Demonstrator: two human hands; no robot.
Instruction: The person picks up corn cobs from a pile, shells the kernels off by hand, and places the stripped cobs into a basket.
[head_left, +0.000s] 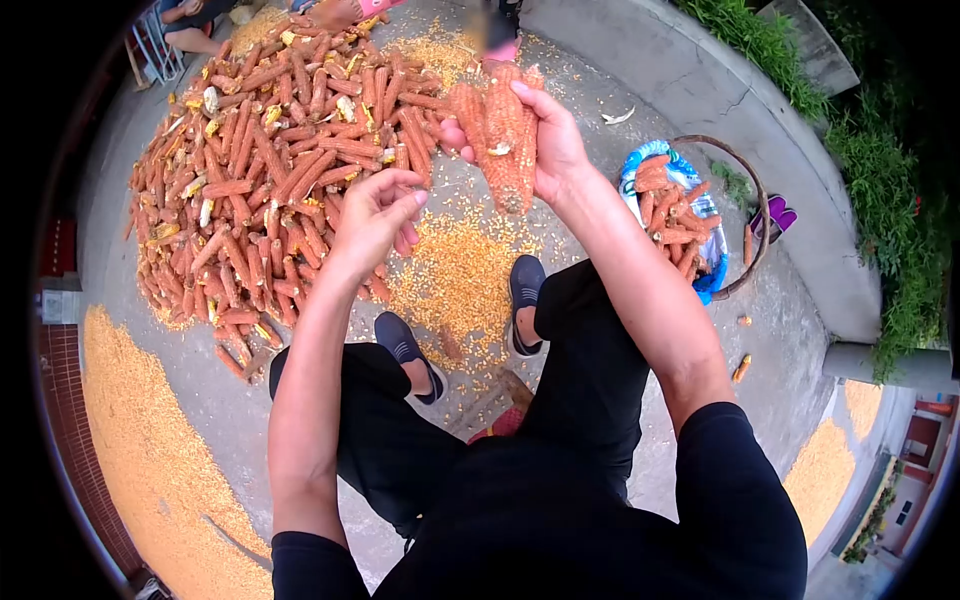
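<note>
Several reddish corn cobs (pixel 505 135), mostly bare of kernels, are held together in my right hand (pixel 560 140), fingers wrapped round them. My left hand (pixel 378 220) is lower and to the left, in front of the edge of a large cob pile (pixel 255 190). Its fingers are curled but apart, with nothing seen between them. Loose yellow kernels (pixel 455 270) lie on the ground below both hands, between my feet.
A basket with a hoop handle (pixel 757 180) and blue-white lining (pixel 632 175) holds more cobs at the right. Purple shoes (pixel 778 215) lie beyond it. Kernels (pixel 150 450) are spread at the lower left. Parts of other people (pixel 190 38) show at the top. A curb (pixel 700 85) curves at the right.
</note>
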